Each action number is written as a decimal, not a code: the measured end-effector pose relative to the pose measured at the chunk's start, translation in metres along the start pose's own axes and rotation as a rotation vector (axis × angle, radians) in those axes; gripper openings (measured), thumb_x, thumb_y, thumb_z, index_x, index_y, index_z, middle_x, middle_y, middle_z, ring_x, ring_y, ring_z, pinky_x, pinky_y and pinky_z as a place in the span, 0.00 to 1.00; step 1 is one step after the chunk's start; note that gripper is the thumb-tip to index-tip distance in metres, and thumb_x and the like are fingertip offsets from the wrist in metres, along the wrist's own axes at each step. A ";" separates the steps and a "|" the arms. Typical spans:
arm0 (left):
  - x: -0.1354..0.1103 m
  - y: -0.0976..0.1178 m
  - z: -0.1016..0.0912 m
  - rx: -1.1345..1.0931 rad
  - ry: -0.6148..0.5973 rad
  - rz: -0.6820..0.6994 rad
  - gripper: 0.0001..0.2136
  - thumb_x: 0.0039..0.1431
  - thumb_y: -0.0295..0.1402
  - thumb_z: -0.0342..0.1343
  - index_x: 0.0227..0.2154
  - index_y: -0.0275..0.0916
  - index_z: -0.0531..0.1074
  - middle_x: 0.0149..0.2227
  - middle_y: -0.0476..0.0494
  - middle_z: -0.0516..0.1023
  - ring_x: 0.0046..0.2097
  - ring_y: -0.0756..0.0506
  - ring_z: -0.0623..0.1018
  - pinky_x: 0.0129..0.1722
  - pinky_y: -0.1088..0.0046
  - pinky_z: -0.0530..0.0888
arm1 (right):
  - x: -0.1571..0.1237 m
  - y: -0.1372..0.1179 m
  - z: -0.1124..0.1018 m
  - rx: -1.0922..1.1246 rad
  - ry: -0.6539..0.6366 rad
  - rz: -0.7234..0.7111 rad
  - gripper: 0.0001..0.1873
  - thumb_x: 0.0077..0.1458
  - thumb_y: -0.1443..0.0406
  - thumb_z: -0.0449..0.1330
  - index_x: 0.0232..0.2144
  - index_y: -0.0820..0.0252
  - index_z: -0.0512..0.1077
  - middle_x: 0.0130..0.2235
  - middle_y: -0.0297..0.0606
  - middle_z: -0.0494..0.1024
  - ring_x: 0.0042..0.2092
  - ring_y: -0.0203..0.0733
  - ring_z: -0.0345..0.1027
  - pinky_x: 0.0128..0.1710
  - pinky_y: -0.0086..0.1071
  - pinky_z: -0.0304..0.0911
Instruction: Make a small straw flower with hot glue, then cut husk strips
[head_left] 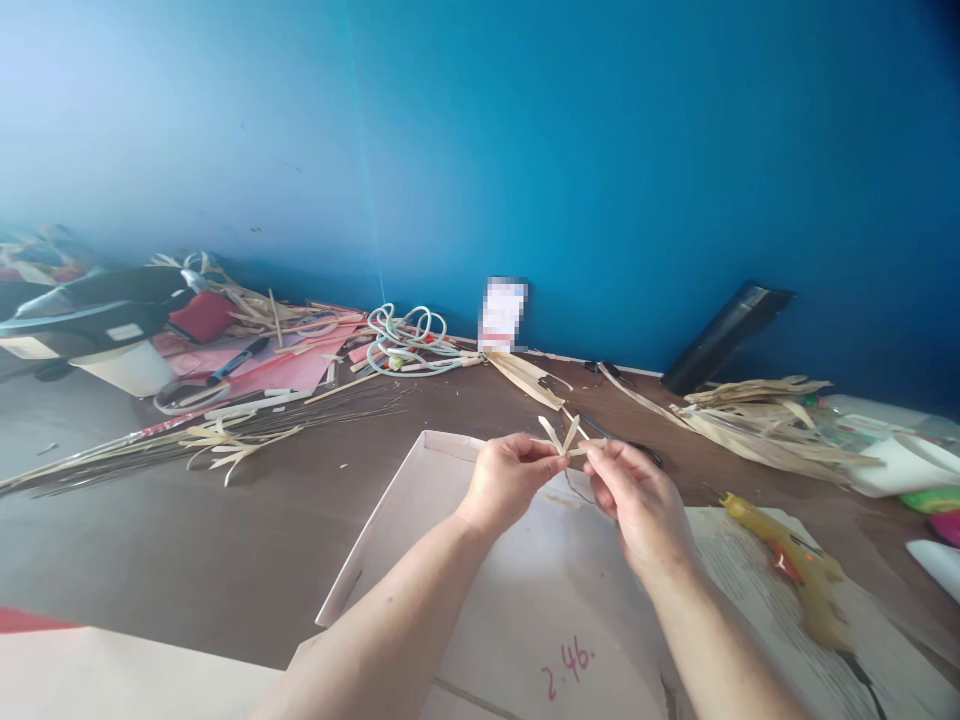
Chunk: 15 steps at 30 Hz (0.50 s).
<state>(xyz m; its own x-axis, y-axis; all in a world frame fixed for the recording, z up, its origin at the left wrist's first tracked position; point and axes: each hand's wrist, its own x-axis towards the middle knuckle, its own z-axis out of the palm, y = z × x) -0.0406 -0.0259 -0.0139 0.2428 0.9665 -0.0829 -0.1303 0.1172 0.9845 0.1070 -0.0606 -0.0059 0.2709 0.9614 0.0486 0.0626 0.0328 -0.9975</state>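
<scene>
Both of my hands meet above a white cardboard box lid (390, 540) in the middle of the view. My left hand (506, 480) pinches one side of a small piece made of crossed pale straw strips (566, 440). My right hand (637, 505) pinches its other side with thumb and fingertips. The strips fan upward between my fingertips. Pink handwriting (566, 668) marks the cardboard below my wrists.
A yellow glue gun (795, 565) lies on printed paper at right. Dried leaf strips (757, 420) and a black tube (724, 338) sit at the back right. Thin sticks (195, 445), a coiled white cord (405, 342), pink paper and a dark appliance (97, 315) crowd the left.
</scene>
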 end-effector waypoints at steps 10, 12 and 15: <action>-0.001 0.005 -0.001 0.001 0.023 -0.068 0.12 0.42 0.41 0.64 0.25 0.37 0.76 0.21 0.52 0.69 0.23 0.55 0.61 0.23 0.78 0.57 | 0.000 -0.039 -0.036 0.156 0.210 -0.125 0.13 0.45 0.62 0.66 0.35 0.58 0.74 0.26 0.32 0.71 0.20 0.28 0.53 0.16 0.24 0.42; -0.001 0.006 -0.002 0.000 0.028 -0.067 0.12 0.42 0.41 0.64 0.25 0.37 0.75 0.22 0.52 0.68 0.24 0.55 0.61 0.23 0.78 0.57 | -0.013 -0.053 -0.052 0.112 0.273 -0.221 0.12 0.43 0.62 0.67 0.34 0.57 0.75 0.26 0.34 0.71 0.20 0.29 0.53 0.17 0.26 0.41; -0.001 0.006 -0.002 0.004 0.042 -0.054 0.12 0.43 0.41 0.63 0.25 0.37 0.75 0.21 0.52 0.67 0.24 0.55 0.60 0.23 0.78 0.56 | -0.037 -0.054 -0.096 -0.010 0.433 -0.308 0.10 0.43 0.61 0.67 0.31 0.54 0.75 0.24 0.35 0.67 0.21 0.34 0.53 0.19 0.32 0.42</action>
<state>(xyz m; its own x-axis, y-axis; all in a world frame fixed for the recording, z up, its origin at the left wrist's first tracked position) -0.0438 -0.0252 -0.0086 0.2088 0.9676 -0.1418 -0.1147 0.1682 0.9790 0.1859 -0.1247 0.0514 0.6106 0.7065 0.3578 0.2104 0.2908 -0.9334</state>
